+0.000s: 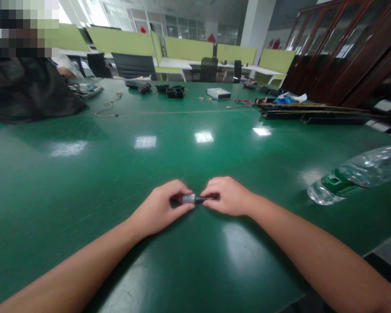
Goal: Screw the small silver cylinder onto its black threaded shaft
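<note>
A small silver cylinder (pixel 189 199) with a dark, narrow end lies level between my hands, low over the green table (pixel 169 161). My left hand (pixel 164 204) is closed on the cylinder, thumb below and fingers above. From the other side, my right hand (pixel 228 196) pinches the thin dark shaft (pixel 200 199) that extends from the cylinder's right end. The fingers of my right hand partly cover this shaft, so its far end is hard to make out.
A clear plastic bottle (pixel 352 176) with a green label lies at the right. Black strips (pixel 313 114), a white box (pixel 218 93), black parts (pixel 175 91) and a cable (pixel 108 108) lie along the far side. A person in dark clothing (pixel 26 89) is at the far left.
</note>
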{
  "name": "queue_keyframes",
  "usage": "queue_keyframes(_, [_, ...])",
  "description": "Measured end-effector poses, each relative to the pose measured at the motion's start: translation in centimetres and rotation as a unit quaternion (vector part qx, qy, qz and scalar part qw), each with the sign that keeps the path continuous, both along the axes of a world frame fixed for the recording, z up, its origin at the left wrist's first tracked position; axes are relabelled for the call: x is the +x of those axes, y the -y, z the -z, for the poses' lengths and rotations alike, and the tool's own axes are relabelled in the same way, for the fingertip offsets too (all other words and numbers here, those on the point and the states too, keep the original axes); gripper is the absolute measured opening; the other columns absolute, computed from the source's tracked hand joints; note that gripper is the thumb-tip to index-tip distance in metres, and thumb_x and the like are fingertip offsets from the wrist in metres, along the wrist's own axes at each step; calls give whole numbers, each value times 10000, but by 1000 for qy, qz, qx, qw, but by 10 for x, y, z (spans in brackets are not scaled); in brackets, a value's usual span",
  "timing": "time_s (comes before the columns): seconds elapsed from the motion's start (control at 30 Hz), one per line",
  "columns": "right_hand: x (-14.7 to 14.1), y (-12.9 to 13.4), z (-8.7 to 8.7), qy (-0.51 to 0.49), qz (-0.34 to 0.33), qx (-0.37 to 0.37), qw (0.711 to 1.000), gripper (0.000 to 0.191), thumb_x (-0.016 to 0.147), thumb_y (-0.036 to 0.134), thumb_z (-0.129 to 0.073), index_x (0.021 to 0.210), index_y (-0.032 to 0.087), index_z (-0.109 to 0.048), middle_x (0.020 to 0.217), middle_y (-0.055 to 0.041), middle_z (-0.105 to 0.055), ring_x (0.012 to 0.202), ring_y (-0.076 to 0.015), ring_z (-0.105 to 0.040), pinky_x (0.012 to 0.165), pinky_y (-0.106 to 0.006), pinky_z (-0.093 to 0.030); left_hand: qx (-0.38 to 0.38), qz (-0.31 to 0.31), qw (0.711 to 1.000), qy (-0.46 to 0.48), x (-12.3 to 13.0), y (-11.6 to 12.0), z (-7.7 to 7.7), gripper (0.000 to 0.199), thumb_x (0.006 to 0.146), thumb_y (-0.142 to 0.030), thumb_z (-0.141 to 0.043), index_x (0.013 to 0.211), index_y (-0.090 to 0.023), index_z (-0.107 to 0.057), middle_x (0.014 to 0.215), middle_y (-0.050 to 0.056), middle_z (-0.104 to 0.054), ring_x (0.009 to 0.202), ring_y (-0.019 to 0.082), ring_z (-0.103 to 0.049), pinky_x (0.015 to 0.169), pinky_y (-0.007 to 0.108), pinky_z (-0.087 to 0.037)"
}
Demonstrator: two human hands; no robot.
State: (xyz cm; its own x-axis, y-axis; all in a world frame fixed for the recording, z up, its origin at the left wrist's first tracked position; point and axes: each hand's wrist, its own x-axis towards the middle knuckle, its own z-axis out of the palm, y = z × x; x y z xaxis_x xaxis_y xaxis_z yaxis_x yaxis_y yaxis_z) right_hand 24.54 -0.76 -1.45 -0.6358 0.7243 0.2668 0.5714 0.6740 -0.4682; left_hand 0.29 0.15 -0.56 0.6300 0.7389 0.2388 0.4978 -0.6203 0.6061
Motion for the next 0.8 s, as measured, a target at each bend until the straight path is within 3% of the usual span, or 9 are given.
queue_keyframes(0.8, [4,1,-2,-9,8,-13,1000,129,821,186,-705,927,165,-774,823,-40,-707,756,-148,-614,711,-248,-451,5,0,1000,2,0,0,0,166,872,-337,-682,947,-189,-675,903,35,-676,767,167,-628,696,275,-508])
